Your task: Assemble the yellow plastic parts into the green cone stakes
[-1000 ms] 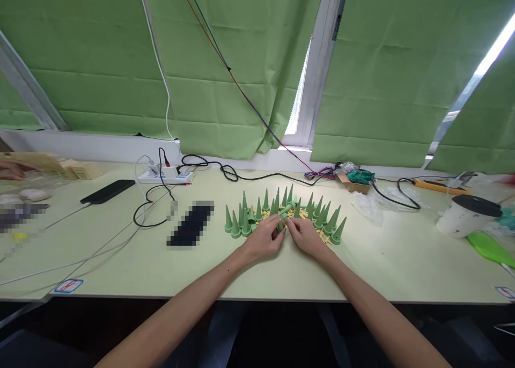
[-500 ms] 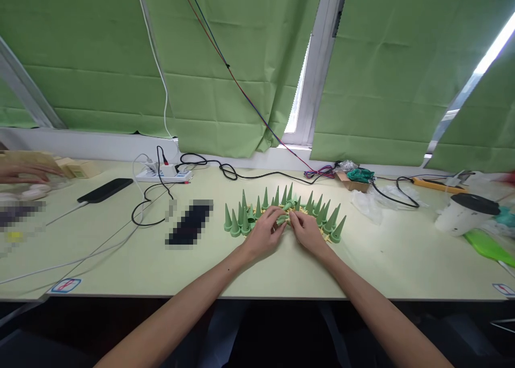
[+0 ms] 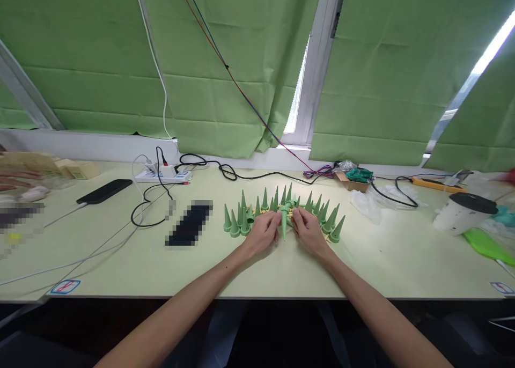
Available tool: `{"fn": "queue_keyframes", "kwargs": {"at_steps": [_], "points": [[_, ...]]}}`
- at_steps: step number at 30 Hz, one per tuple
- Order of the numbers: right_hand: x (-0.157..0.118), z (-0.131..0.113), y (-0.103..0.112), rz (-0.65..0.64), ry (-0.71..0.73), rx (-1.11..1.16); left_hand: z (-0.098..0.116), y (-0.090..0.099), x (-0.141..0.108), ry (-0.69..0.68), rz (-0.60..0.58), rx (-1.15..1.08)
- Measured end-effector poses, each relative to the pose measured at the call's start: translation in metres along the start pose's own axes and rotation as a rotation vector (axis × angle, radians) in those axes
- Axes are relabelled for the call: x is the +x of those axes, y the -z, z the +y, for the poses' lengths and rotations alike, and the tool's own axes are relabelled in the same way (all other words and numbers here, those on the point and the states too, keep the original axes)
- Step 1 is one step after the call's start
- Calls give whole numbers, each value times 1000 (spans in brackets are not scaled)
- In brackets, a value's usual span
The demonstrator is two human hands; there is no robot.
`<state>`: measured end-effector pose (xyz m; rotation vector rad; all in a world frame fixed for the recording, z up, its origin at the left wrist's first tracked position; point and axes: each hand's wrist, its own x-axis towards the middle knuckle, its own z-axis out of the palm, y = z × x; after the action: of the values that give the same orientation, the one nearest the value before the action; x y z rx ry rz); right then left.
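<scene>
The single head camera looks from above the near side of the desk [image 3: 386,260], facing forward and tilted down. The left hand [image 3: 263,233] and right hand [image 3: 309,229] appear at close range over the desk; green curtains [image 3: 225,105] stand behind it, farther off.

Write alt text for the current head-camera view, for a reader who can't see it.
Two bare hands, left and right, meet around a downward-pointing green cone-shaped piece at a pale green table, amid upright green cones and small yellow pieces. Behind lie a white power strip and black cable; a white cup with black lid leans at right.
</scene>
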<state>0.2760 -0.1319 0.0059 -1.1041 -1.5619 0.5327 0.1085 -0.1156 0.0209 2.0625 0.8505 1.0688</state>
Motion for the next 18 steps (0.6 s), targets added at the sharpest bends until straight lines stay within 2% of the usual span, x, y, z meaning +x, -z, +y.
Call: {"fn": "queue_keyframes", "kwargs": {"at_steps": [4,18], "points": [[0,1,0,-31,2,12,0,0,0,5,-15,17],[1,1,0,-37,-23,-104,-7,0,1,-140,40,203]]}}
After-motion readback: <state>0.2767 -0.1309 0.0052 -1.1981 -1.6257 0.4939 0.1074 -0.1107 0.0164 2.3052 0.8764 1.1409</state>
